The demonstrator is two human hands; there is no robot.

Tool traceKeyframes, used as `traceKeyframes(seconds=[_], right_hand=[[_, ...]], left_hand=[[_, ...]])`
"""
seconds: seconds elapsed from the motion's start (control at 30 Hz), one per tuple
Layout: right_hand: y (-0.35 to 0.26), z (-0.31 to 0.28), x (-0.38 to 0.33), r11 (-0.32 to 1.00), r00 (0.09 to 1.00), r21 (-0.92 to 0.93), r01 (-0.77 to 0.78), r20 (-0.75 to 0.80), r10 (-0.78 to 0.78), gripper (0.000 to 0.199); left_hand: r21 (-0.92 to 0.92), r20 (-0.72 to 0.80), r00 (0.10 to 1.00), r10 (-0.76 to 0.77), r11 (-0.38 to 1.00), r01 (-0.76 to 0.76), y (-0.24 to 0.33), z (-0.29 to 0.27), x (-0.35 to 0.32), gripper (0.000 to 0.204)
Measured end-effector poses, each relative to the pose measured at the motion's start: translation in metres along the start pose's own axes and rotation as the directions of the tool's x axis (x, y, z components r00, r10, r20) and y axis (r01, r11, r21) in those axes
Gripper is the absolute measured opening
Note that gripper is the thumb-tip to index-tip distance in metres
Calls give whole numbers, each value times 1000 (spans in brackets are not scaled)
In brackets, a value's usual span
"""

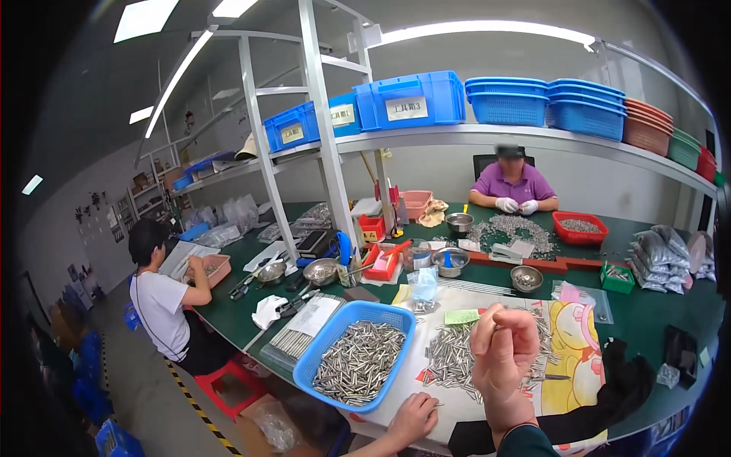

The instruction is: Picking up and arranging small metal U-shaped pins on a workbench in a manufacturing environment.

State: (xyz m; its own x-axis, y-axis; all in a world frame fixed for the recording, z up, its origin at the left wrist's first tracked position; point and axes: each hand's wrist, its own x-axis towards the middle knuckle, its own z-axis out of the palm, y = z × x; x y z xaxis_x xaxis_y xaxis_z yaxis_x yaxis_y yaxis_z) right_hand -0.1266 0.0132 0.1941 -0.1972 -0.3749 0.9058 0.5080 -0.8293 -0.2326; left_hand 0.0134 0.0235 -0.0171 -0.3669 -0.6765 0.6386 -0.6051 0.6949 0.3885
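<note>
My right hand (504, 358) is raised over the work mat, its thumb and fingers pinched together. Whatever sits in that pinch is too small to make out. Lower down, my left hand (413, 419) rests at the mat's near edge with curled fingers, and a thin metal pin (437, 405) pokes out at their tips. Behind the hands a loose pile of short metal pins (449, 356) spreads over the white and yellow mat (567, 343); my right hand hides part of it. To the left stands a blue plastic basket (303, 372) filled with similar metal pins.
A black cloth (620, 388) lies at right. Steel bowls (525, 278), a green box (617, 279) and a red tray (383, 263) stand beyond the mat. Shelf posts (324, 129) rise behind. One person (514, 183) works across the table, another (164, 297) at left.
</note>
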Motion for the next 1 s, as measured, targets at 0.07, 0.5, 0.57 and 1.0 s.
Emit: traceKeyframes(seconds=[0.07,0.5,0.57,1.0], right_hand=[[-2,12,2,999,997,-25,-42,69,44,17],[-6,24,-12,918,956,-379,-111,211,203,17],[2,20,-18,882,929,-394,-259,151,339,15],[1,-47,-85,310,607,-721,-620,-189,772,15]], left_hand=[[10,-4,1000,-1,1000,1,0,-1,-1,21],[30,-44,999,8,1000,-6,-11,2,-2,19],[22,-32,999,-12,1000,13,-12,3,-3,19],[-59,4,996,-93,994,93,-3,-1,-14,14]])
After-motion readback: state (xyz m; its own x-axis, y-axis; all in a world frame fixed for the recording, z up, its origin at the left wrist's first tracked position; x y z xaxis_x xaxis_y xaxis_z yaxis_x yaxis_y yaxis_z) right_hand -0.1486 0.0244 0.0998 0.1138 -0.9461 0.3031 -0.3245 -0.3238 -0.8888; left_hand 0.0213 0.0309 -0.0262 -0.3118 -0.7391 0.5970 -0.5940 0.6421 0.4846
